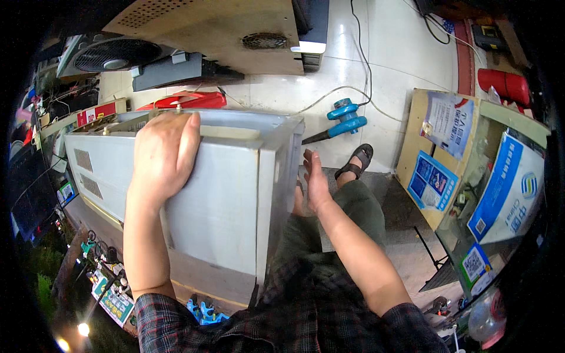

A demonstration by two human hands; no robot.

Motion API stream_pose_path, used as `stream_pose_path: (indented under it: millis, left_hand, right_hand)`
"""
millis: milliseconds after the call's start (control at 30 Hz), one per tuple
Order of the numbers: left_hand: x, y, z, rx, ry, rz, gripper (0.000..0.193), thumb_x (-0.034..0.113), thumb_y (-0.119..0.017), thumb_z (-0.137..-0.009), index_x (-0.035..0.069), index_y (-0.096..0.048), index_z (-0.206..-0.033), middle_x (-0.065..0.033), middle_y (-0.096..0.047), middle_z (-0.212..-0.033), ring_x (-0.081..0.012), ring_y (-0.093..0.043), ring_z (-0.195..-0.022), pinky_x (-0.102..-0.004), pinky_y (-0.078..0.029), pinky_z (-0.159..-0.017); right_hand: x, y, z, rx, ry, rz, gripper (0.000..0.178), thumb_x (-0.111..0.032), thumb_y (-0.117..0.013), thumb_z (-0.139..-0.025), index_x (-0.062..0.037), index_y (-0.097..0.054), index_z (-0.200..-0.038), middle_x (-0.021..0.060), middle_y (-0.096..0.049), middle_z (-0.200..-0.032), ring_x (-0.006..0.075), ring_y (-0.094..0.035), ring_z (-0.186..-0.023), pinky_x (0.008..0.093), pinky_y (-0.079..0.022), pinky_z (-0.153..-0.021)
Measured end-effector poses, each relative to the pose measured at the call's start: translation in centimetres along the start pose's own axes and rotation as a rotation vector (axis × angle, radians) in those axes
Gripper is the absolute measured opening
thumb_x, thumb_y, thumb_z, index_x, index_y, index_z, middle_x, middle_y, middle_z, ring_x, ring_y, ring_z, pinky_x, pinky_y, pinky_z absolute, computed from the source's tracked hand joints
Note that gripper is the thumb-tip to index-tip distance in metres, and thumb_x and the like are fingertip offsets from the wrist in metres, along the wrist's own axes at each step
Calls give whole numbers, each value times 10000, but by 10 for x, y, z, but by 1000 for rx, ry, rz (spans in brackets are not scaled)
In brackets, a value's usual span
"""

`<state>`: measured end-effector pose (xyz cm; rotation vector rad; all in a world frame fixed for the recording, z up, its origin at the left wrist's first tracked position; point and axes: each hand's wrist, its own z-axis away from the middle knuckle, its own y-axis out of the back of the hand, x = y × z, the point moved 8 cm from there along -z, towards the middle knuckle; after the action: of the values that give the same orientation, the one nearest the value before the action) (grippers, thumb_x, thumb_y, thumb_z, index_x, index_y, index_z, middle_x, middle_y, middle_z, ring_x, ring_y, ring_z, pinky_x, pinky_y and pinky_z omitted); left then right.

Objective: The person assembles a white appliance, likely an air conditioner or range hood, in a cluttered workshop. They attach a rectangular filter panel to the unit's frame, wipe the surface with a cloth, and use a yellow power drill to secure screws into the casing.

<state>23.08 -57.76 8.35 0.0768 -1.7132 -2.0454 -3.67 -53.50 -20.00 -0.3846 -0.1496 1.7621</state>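
A large pale-grey metal case (218, 194) with two slotted vents on its side panel stands at my left, in front of me. My left hand (168, 150) is closed over the top edge of that panel, its fingers bent over the far side and partly hidden. At the case's right end, my right hand (316, 179) is held open, fingers stretched and palm turned toward the case. It appears a little apart from the metal, and nothing is visible in it.
On the floor ahead lies a teal blower (347, 117) with its cord. A beige perforated metal cabinet (235, 35) stands beyond. A counter (435, 141) with posters and glass is at the right. Behind the case lies a red item (194, 100).
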Motion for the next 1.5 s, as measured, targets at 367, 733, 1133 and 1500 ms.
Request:
stream_pose_path:
  millis: [367,733,1133,1500]
  left_hand:
    - [-6,-6,-8,-12,73,29,285,152,-524,-942,4,-518,-698,-192,-539,-687,-434,-527,-676,-506,-419,-646]
    - [-6,-3,-10,17,-18,63,274,162,-535,-927,26,-510,-691,-153,-509,-671,-393,-506,-644,-470,-395,-617]
    - [-11,25,14,365,-25,31,366,204,-433,-1069,-83,-630,-1185,-216,-657,-1229,-333,-607,-1200,-430,-413,-1095]
    - [-74,45,268,1063,198,709,274,230,-382,-1104,14,-543,-1156,-116,-605,-1080,-223,-570,-1023,-361,-476,-882]
  right_hand:
    - [-9,27,-93,-72,116,-65,895,-731,-291,-1029,-29,-375,-1576,136,-355,-1649,293,-287,-1532,473,-134,-1261]
    - [-1,-26,-121,14,6,110,956,-712,-319,-1034,133,-480,-1451,228,-550,-1461,311,-520,-1298,366,-337,-1157]
    - [-22,-18,-116,5,290,264,918,-678,-258,-1058,111,-441,-1491,282,-511,-1501,366,-469,-1414,373,-317,-1190]
    - [2,76,-31,49,382,452,741,-644,-361,-1054,13,-616,-1287,102,-667,-1103,202,-611,-1008,353,-451,-938]
